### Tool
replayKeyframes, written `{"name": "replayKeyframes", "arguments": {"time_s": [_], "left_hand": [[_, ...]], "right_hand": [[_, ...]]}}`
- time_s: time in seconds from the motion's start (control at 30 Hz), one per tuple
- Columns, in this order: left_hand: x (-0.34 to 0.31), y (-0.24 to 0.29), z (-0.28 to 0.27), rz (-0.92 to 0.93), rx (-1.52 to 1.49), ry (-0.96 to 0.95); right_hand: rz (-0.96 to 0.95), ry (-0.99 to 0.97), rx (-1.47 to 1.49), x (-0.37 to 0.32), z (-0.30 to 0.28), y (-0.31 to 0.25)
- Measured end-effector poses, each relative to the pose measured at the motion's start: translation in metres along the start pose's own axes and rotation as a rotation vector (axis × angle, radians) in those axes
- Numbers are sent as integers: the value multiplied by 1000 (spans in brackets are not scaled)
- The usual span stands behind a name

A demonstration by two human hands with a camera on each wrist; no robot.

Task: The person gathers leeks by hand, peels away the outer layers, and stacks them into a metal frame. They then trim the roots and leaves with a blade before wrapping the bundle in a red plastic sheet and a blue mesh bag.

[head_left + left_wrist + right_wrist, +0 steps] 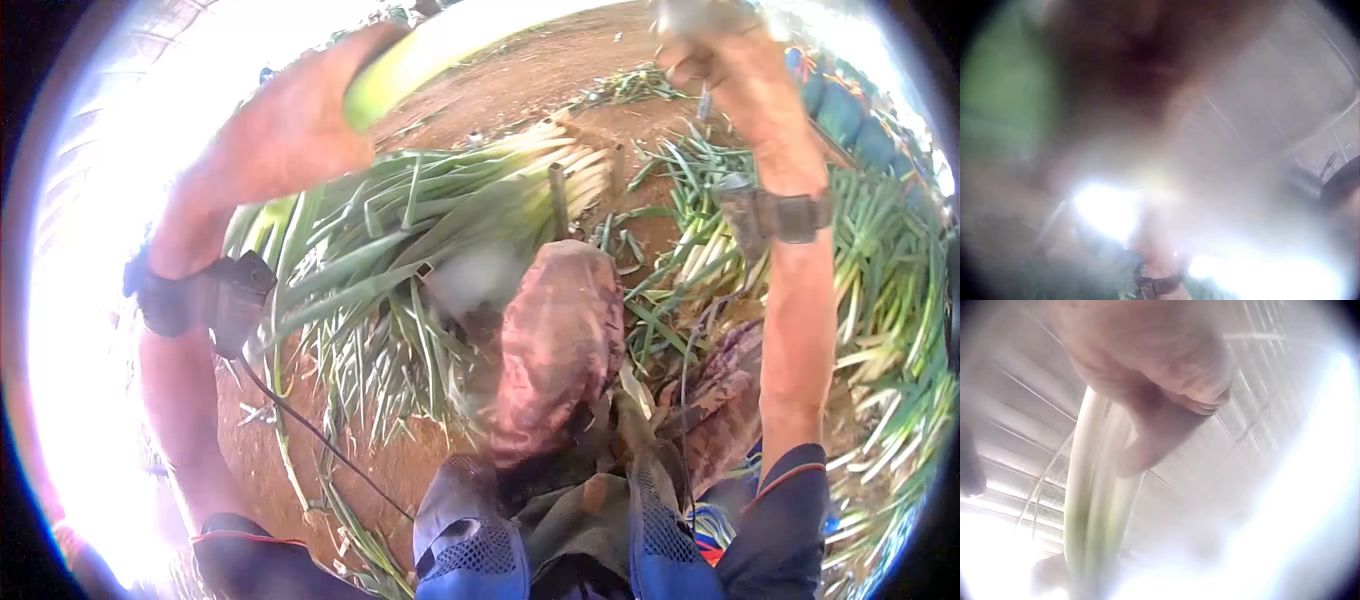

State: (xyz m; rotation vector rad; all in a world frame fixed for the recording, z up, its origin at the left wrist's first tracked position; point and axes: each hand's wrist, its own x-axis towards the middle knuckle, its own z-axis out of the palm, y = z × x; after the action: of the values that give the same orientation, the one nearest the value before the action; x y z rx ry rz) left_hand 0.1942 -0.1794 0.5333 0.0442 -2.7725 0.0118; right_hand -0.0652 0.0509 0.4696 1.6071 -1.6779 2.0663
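Across the top of the head view, a few green onion stalks (440, 58) stretch between both raised hands. The left hand (310, 115) grips their green part. At the other end, the right hand (715, 50) is curled round the white part, its fingertips blurred. In the right wrist view, the right hand (1154, 369) holds several white stalks (1100, 481) that turn green lower down. The left wrist view is strongly blurred, with the left hand (1147, 75) dark at the top and green leaves (1010, 94) at its side.
A large pile of green onions (430, 210) lies on the brown soil, beside short metal posts (558, 200). More onions (870, 270) are spread at the right. The person's knee (560, 330) is at the centre, and cables run from both wrist cameras.
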Motion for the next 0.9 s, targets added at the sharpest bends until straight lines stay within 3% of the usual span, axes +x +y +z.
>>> {"name": "replayKeyframes", "arguments": {"time_s": [0.03,0.07,0.1,0.13,0.2,0.27,0.33,0.4,0.43,0.47,0.5,0.57,0.63,0.7,0.9], "left_hand": [[-10,-15,3,16,19,-1],[-21,-24,1,4,25,-9],[-34,-30,-2,-228,33,-98],[-40,-32,-2,-456,43,-186],[-55,-41,2,-469,52,-234],[-66,-44,5,-461,31,-274],[-71,-44,8,-456,-5,-307],[-69,-43,12,-429,-50,-335],[-73,-38,16,-411,-80,-346],[-72,-41,22,-399,-108,-353],[-64,-40,33,-385,-131,-365],[-61,-41,39,-376,-191,-396],[-49,-53,58,-361,-252,-418],[-28,-68,80,-342,-352,-431],[58,-144,182,-368,-500,-522]], "right_hand": [[-1,-10,18,3,8,12],[115,-27,-51,3,14,31],[232,-41,-123,2,17,50],[230,-33,-118,-2,10,70],[338,46,-83,-11,-12,111],[273,141,6,-34,-49,162],[608,184,-325,-60,-120,251],[719,-314,-1069,-109,-158,283],[960,26,-922,-137,-153,295],[708,-154,-1284,-179,-194,379],[799,-174,-1331,-175,-156,342],[836,-202,-1111,-172,-120,334],[893,-366,-453,-159,-96,346],[563,-276,-805,-169,-63,372],[678,-307,-634,-144,-1,362]]}}
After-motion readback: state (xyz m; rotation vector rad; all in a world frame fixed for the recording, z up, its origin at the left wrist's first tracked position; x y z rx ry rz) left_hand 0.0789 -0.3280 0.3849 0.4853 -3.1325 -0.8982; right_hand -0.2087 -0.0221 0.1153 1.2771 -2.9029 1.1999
